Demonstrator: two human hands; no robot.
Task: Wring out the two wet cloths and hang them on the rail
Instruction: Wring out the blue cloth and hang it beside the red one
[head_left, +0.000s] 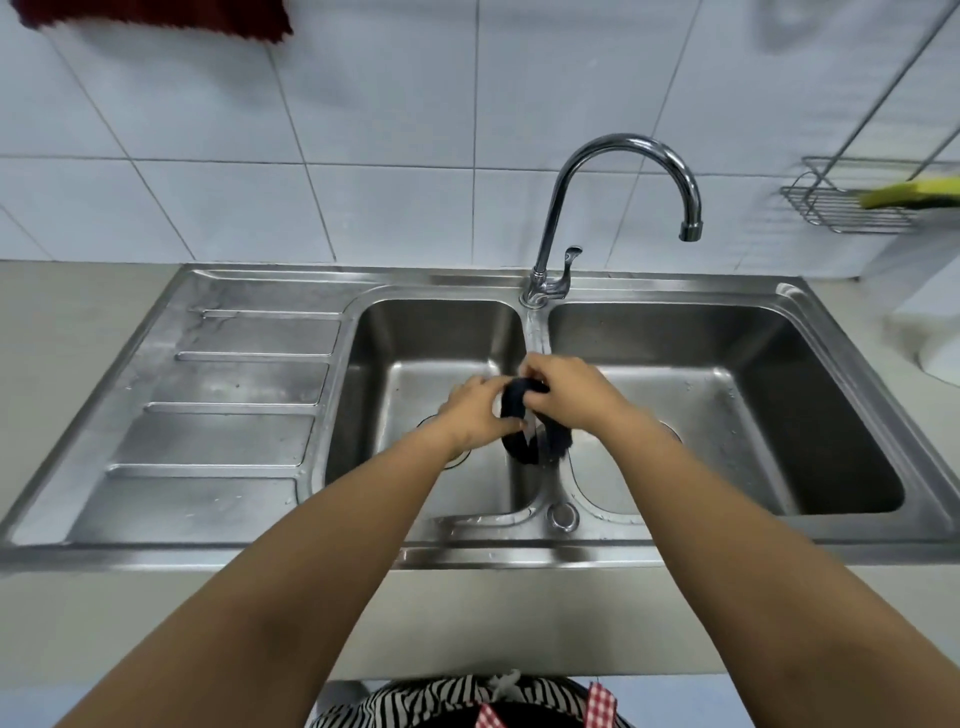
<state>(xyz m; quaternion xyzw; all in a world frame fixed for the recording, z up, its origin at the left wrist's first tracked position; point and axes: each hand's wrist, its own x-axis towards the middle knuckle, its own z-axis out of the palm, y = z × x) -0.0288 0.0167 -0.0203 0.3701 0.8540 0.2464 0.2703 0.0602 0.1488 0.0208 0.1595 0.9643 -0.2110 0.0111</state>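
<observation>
One dark cloth (530, 415), twisted, gripped tight by both hands' fingers (535, 370); second, red cloth (156, 15) hangs above.

Bare forearms, no sleeves — black-and-white striped garment (415, 699) with red gingham trim (600, 701) below.

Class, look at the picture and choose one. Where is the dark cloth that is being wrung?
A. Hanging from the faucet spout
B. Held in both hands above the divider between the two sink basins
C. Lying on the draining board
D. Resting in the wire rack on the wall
B: the left hand and right hand both grip the twisted dark cloth over the divider between the basins.
</observation>
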